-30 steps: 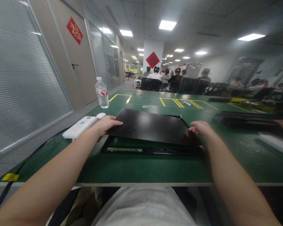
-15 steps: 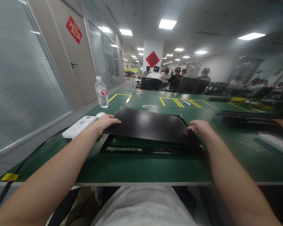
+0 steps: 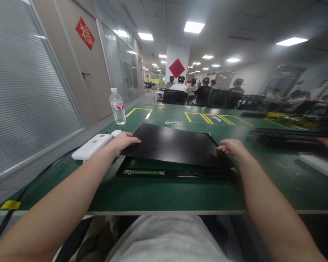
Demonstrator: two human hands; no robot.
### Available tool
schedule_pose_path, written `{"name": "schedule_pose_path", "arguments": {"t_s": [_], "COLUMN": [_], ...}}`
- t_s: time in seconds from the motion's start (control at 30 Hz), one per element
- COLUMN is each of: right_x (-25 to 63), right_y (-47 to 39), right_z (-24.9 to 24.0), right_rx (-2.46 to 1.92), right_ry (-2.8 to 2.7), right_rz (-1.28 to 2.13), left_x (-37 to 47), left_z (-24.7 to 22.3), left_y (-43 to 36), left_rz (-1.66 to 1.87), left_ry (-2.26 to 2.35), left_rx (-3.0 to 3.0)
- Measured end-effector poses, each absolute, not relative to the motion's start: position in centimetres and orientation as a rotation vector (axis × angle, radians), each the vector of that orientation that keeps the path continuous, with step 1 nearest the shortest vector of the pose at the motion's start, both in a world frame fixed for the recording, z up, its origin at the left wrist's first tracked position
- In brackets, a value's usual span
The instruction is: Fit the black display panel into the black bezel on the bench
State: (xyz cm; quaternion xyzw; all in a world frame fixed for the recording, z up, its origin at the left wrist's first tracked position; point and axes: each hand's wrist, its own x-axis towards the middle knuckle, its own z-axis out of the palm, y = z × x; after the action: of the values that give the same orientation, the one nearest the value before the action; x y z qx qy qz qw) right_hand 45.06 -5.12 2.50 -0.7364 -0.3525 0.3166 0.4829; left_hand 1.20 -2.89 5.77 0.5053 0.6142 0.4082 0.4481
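Pinching the black panel by its left edge, the left hand holds it aslant over the black frame, near the tabletop front edge. The right hand, fingers narrow, meets the right side, grip unclear. Farther left stands a bottle.

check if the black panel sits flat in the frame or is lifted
Lifted at its left end: the left hand holds the panel above the frame, whose near side shows. Right end: cannot tell.
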Motion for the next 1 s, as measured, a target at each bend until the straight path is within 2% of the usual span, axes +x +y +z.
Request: {"name": "schedule_pose_path", "arguments": {"t_s": [1.0], "right_x": [46.9], "right_y": [-4.2], "right_z": [0.8], "right_rx": [-2.1], "right_ry": [-1.215], "right_rz": [0.381], "left_x": [1.8], "left_z": [4.4], "left_y": [-2.6], "left_rz": [0.935], "left_ry": [1.563], "left_rx": [1.26]}}
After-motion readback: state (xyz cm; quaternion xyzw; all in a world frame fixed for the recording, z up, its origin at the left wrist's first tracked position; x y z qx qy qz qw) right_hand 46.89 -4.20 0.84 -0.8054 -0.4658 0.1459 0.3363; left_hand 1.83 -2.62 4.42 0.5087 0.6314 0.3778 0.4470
